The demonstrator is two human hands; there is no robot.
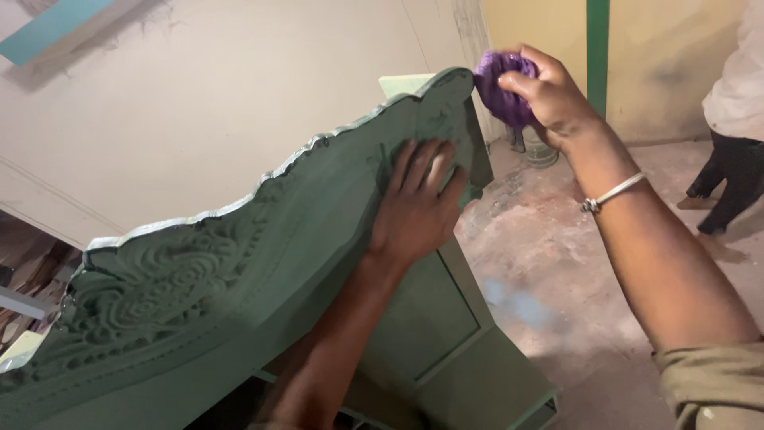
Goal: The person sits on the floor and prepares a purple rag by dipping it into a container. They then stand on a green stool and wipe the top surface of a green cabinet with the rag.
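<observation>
Pressing flat against the face of a carved green headboard panel (239, 279), the left hand (418, 207) has its fingers spread wide and holds nothing, just bracing the wood near the far top corner. The right hand (549, 91) has its grip curled tight around a bunched purple cloth (500, 91), which sits right at the panel's scalloped top edge on the far right.

That panel looks like solid wood to me, so stiff and probably heavy, with raised scrollwork on the left that could chip or snag. I'd steady it on the smooth flat areas or along the thick rim, not the carving. The finish looks matte, so likely not slippery. The cloth is soft and light and squashes into any shape, so a closed fist does the job. Another person (736, 119) stands far right on the dusty floor (557, 263).
</observation>
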